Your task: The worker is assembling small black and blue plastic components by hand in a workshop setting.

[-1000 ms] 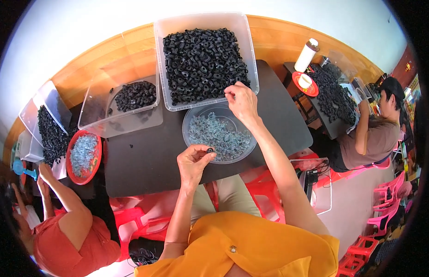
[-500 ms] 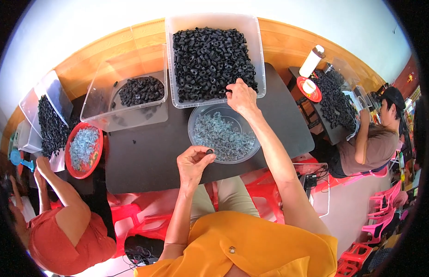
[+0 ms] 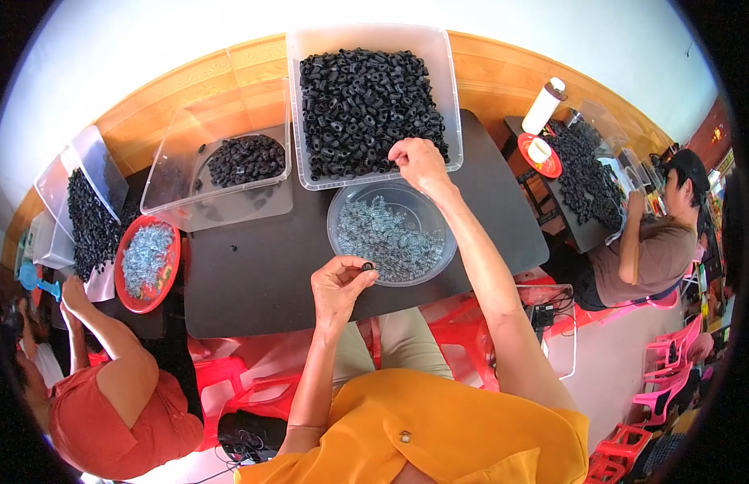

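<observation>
Matte black tabletop (image 3: 253,282) carries clear plastic tubs; the left hand (image 3: 340,284) is curled nearly closed, fingertips pinching a small black ring (image 3: 366,266) just beside the rim of a round transparent bowl (image 3: 352,206) of pale metal springs (image 3: 386,238); beyond it the right hand (image 3: 419,161), fingers bent loosely, dips into a large bin (image 3: 451,105) of knobbly black rings (image 3: 362,109); whether it grips one is unclear.

The person wears a sleeveless orange top (image 3: 415,436) with 1 small button at the chest, and beige trousers (image 3: 398,347); both forearms are bare.
</observation>
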### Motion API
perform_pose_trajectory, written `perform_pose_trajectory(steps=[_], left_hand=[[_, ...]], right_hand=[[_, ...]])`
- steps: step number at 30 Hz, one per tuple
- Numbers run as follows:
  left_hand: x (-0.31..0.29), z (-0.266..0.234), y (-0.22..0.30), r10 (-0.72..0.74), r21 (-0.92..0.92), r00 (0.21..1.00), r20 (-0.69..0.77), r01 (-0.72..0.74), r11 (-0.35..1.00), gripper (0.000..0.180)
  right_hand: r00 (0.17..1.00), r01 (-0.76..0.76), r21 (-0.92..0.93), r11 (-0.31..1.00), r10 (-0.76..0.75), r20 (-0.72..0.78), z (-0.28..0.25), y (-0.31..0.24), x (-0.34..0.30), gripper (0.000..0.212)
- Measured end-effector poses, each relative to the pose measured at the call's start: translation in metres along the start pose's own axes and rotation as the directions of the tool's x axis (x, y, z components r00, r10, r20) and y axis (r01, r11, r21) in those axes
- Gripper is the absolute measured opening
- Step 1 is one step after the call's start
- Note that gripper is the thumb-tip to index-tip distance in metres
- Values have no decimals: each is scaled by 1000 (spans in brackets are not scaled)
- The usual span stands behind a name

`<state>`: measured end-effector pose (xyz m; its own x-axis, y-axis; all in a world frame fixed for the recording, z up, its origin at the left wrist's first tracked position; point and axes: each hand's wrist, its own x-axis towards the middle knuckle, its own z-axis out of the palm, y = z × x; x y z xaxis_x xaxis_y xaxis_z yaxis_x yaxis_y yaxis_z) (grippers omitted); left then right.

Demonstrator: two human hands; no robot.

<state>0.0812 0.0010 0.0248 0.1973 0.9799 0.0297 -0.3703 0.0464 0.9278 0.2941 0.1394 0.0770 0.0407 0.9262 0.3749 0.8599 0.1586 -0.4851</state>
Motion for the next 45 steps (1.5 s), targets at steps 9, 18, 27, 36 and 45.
perform_pose_trajectory(steps=[9,18,27,36,45], left_hand=[[0,-4,-3,5,45,1000,-5,-5,999,13],[0,-3,-6,-9,59,1000,7,9,998,13],[0,-4,-8,-13,64,1000,25,12,998,13],[-2,-10,-3,-29,70,999,-19,30,997,14],[-2,-8,-4,-48,30,999,-17,49,998,13]], right_hand=[[954,-48,98,994,74,-290,-29,17,2,17],[940,-36,7,999,36,-339,-33,29,-5,10],[941,119,-224,967,-182,-287,-13,9,-2,18],[955,91,-271,958,-161,-249,-19,20,7,8],[974,99,-205,974,-137,-182,-19,15,5,14]])
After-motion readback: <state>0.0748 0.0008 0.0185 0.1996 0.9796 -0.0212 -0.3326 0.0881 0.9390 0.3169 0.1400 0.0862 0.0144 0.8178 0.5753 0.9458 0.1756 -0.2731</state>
